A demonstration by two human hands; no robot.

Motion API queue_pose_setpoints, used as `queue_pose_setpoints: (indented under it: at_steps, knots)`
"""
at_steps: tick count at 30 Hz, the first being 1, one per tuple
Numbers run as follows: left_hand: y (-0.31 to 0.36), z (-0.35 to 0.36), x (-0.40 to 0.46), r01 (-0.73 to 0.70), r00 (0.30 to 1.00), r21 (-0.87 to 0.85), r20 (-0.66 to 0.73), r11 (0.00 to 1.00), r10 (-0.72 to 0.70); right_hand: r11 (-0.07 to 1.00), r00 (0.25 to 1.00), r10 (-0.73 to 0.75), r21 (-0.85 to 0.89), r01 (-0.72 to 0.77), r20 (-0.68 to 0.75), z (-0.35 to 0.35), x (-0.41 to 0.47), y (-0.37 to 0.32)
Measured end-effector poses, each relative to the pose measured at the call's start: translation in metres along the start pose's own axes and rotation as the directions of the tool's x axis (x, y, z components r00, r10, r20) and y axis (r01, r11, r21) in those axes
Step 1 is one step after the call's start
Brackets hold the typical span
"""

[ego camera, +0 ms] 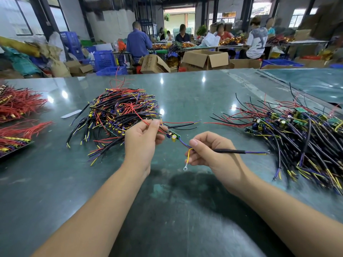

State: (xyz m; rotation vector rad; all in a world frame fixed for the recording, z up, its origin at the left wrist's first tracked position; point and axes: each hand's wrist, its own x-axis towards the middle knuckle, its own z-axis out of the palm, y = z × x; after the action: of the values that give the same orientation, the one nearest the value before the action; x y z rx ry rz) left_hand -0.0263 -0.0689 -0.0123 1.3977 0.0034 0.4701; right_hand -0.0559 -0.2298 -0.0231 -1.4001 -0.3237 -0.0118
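1. While my left grip (143,143) pinches the red and black leads just beside the small circuit board (173,135), my right grip (209,151) is curled round the purple and yellow leads where the black sleeve (228,151) begins.
2. The board hangs between both grips, above the surface (185,93), with the left pile (122,112) and the right pile (297,136) on either side.
3. The ring terminal (185,168) dangles on its yellow lead below my right grip.
4. I judge this to be the step of dressing or checking one unit's leads.
5. The next move likely calls for taut leads, a settled sleeve, and a snag-free laydown on a pile.
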Motion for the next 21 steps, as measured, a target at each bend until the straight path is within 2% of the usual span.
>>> queue_pose_setpoints:
  at_steps: [4, 8, 16, 21]
  knots:
    - [0.004, -0.01, 0.011, 0.073, 0.985, -0.166, -0.14, 0.983, -0.096, 0.999, 1.0, 0.027, 0.04, -0.027, 0.016, 0.0, 0.0, 0.002]
    - [0.007, -0.018, 0.017, 0.081, 0.966, -0.308, -0.209, 0.948, -0.15, 0.998, 0.998, 0.049, 0.044, -0.051, 0.042, 0.0, 0.0, 0.003]
    - [0.007, -0.03, 0.026, 0.003, 0.942, -0.288, -0.319, 0.958, -0.099, 0.998, 0.996, 0.062, 0.029, -0.064, 0.064, 0.0, -0.001, 0.001]
    - [0.005, -0.03, 0.027, 0.003, 0.943, -0.295, -0.318, 0.955, -0.101, 0.998, 0.997, 0.045, 0.036, -0.048, 0.055, 0.0, -0.002, 0.0]
